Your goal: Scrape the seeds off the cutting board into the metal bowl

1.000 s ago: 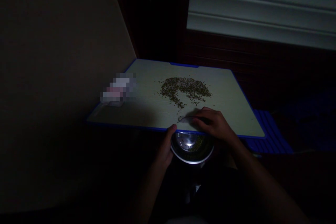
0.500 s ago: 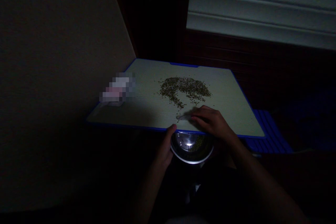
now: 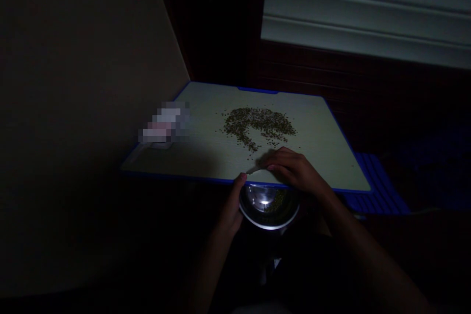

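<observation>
Right hand (image 3: 292, 169) pinches a slim grey tool (image 3: 256, 170); leftward lies open, blue-edged rectangular cream board (image 3: 206, 144) (left hand (image 3: 233, 208): grip unclear).

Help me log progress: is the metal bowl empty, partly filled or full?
Partly filled: greenish grains lie in the metal bowl, beside bare metal; the cutting board hides the rest.
</observation>
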Tool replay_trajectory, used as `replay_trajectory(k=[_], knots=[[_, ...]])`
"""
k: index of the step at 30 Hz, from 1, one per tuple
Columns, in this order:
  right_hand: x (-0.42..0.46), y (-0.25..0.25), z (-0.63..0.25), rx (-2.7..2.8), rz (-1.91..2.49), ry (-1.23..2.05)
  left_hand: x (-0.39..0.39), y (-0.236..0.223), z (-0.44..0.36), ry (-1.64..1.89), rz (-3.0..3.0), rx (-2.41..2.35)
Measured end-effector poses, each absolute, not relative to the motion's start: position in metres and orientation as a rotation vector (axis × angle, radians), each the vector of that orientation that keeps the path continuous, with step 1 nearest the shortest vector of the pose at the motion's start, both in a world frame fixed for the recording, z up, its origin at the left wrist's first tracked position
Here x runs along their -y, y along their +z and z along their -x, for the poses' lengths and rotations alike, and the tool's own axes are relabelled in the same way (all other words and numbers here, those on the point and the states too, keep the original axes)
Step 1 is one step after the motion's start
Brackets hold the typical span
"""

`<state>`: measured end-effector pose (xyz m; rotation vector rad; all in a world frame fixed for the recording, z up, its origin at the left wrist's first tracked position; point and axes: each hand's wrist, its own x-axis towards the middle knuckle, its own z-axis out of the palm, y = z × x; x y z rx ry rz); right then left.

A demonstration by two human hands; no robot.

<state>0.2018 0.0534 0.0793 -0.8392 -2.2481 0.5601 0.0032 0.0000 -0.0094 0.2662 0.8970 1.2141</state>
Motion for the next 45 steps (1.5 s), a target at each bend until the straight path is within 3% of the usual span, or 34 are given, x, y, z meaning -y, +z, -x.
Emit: replay_trajectory(k=[39, 45], knots=[[-0.041, 0.083, -0.211, 2.103, 0.959, 0.770, 0.000, 0.007, -0.003, 1.097, -0.196, -0.945], [-0.044, 0.079, -0.211, 1.920, 1.137, 0.590, 0.002, 0.008, -0.003, 1.157, -0.170, -0.985]])
